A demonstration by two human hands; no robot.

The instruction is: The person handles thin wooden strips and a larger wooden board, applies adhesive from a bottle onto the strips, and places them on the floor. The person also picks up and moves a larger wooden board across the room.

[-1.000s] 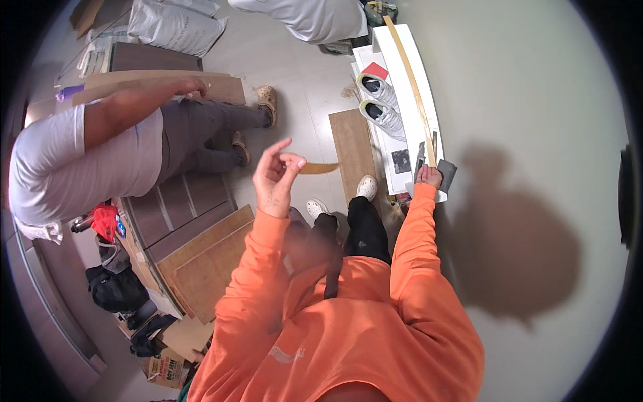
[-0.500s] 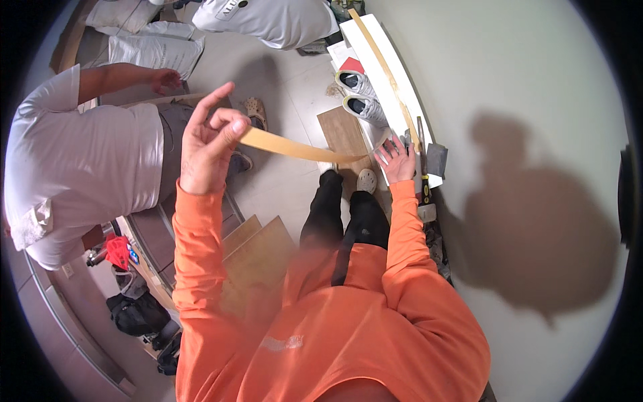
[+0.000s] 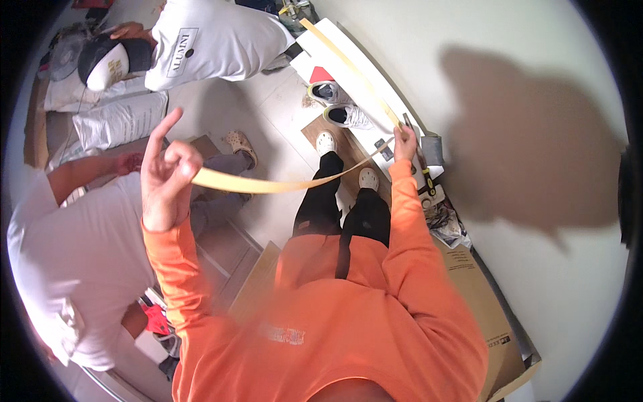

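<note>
My left hand (image 3: 167,181), raised at the left, pinches one end of a thin, flexible tan strip (image 3: 268,185) between thumb and fingers, with the index finger pointing up. The strip sags across in front of my legs to my right hand (image 3: 404,143). There the right fingers are closed on it at the near part of a long white board (image 3: 365,57). Beyond that hand a tan length (image 3: 348,63) lies along the board to its far end; whether it is one piece is hidden by my fingers. A grey scraper-like blade (image 3: 433,151) and a yellow-and-black handled tool (image 3: 427,181) lie beside my right wrist.
A pair of grey sneakers (image 3: 348,116) stands against the white board. One co-worker (image 3: 80,234) bends close at my left; another person in a white shirt (image 3: 214,43) is at the far side. A cardboard box (image 3: 479,295) lies near my right elbow, beside the wall (image 3: 549,281).
My left hand has moved left and nearer with the strip. My right hand, open before, has closed on the strip at the board. The view has shifted, showing more of the far person.
</note>
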